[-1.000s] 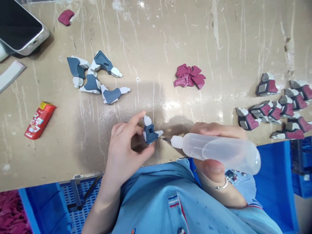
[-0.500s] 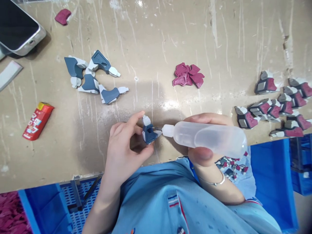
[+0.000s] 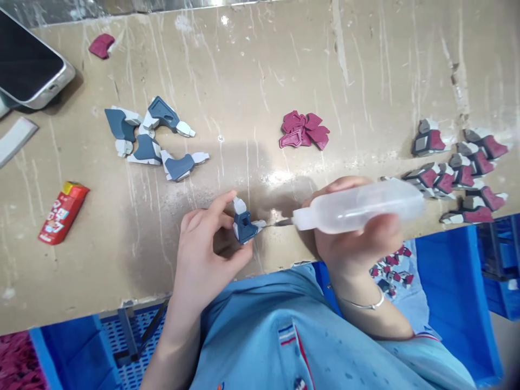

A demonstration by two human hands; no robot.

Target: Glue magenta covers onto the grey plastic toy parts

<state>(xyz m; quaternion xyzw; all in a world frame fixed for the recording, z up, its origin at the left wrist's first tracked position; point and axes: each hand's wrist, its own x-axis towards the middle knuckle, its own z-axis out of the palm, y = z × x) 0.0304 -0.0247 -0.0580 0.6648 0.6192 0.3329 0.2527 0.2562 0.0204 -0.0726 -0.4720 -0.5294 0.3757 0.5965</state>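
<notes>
Between the thumb and fingers of my left hand is a small dark blue and white plastic part, its recessed side turned up. My right hand grips a translucent squeeze bottle lying nearly level, its thin dark nozzle pointing left. The nozzle tip ends close to the part's white right-hand end; whether they touch I cannot tell. Farther back lie several blue and white parts in a cluster. A small pile of maroon pieces rests behind the bottle.
Several grey, white and maroon assembled parts stand at the right of the table. At left are a red lighter, a phone, a white strip and a single maroon piece. Blue crates sit below the front edge.
My right hand has drawn the bottle to the right and tilted it, so the nozzle has backed out of the blue part. The left hand still holds the part. The view has shifted slightly.
</notes>
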